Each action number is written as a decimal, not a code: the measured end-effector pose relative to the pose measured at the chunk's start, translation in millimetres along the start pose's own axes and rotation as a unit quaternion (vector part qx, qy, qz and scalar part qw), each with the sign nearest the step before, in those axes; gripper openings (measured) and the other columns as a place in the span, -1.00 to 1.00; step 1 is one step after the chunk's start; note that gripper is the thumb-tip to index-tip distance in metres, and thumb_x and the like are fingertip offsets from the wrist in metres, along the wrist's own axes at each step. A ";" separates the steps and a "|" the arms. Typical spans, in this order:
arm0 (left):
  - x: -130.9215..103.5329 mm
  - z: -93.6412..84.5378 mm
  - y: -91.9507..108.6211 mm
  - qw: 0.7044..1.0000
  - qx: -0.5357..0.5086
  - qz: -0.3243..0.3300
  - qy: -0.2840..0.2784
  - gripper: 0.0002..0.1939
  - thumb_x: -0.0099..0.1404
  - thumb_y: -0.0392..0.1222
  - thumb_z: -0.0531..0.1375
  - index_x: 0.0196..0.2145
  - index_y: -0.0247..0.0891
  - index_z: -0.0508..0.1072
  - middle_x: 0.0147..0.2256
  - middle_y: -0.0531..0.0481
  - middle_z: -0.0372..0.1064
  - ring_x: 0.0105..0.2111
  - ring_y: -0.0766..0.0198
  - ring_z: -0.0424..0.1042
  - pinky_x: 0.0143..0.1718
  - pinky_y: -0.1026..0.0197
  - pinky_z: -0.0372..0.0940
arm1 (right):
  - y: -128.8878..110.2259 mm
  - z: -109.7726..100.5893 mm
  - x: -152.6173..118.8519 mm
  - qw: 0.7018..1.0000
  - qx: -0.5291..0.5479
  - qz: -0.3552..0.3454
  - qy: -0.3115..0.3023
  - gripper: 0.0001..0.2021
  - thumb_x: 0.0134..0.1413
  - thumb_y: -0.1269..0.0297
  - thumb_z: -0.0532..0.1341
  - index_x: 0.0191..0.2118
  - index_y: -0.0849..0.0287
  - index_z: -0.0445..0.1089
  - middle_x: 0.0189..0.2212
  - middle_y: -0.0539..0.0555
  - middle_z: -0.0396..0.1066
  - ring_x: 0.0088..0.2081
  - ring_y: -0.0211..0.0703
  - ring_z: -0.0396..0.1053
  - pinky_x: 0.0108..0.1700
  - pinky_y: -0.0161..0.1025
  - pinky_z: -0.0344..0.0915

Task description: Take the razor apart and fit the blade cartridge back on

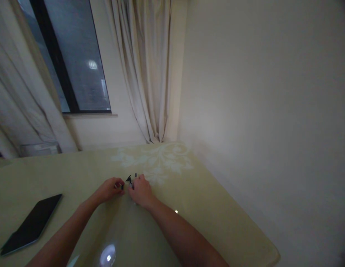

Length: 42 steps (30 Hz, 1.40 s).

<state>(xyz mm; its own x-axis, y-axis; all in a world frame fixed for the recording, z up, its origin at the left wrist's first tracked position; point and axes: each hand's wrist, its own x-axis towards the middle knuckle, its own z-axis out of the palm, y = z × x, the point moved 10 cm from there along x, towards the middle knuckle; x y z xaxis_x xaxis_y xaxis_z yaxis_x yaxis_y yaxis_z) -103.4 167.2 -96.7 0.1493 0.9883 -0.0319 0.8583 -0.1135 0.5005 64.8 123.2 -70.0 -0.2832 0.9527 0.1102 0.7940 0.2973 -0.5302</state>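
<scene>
Both of my hands are close together over the middle of a pale yellow-green table. The fingers of my left hand (110, 189) are pinched around a small dark piece (122, 187), too small to name. Just to the right, my right hand (141, 190) is closed around a small dark object (129, 180) whose thin black part sticks up between the two hands. My right fingers hide most of it. A narrow gap separates the hands.
A flat black item (33, 222) like a folder or tablet lies at the left of the table (217, 218). Behind the table are curtains (150, 66) and a dark-framed window (75, 55). A bare wall (261, 104) runs along the right side.
</scene>
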 end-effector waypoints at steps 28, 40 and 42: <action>21.6 11.4 20.4 0.999 0.033 0.006 -0.001 -0.60 0.26 0.10 0.18 -0.17 -0.19 0.67 -0.17 -0.16 0.69 -0.12 0.02 0.64 -0.06 0.15 0.42 | 16.4 -0.1 1.8 0.998 0.021 -0.061 0.013 -0.84 0.26 0.46 0.22 -0.23 0.22 0.59 -0.05 0.24 0.46 -0.09 -0.04 0.46 0.05 -0.16 0.42; 18.2 13.2 16.1 0.998 0.058 -0.005 0.015 -0.42 0.10 0.23 0.31 -0.08 -0.24 0.67 -0.12 -0.25 0.64 -0.08 -0.08 0.62 -0.04 0.10 0.42 | 12.5 -2.2 -14.1 0.993 0.047 -0.105 0.028 -0.85 0.36 0.36 0.23 -0.09 0.20 0.56 0.10 0.26 0.44 0.11 0.02 0.43 0.24 -0.08 0.37; 18.9 13.1 16.1 0.998 0.054 -0.004 0.012 -0.46 0.09 0.20 0.33 -0.10 -0.22 0.68 -0.13 -0.22 0.65 -0.07 -0.07 0.61 -0.04 0.10 0.42 | 13.3 -1.7 -15.7 0.992 0.058 -0.108 0.038 -0.85 0.38 0.34 0.23 -0.07 0.20 0.55 0.12 0.27 0.43 0.15 0.03 0.42 0.27 -0.08 0.35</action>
<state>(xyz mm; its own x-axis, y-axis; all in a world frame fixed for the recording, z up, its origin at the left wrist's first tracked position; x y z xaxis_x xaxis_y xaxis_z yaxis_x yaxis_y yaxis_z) -80.3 182.7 -100.5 0.1315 0.9912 -0.0152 0.9078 -0.1143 0.4036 80.7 112.3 -77.3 -0.3954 0.8707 0.2926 0.6508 0.4904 -0.5797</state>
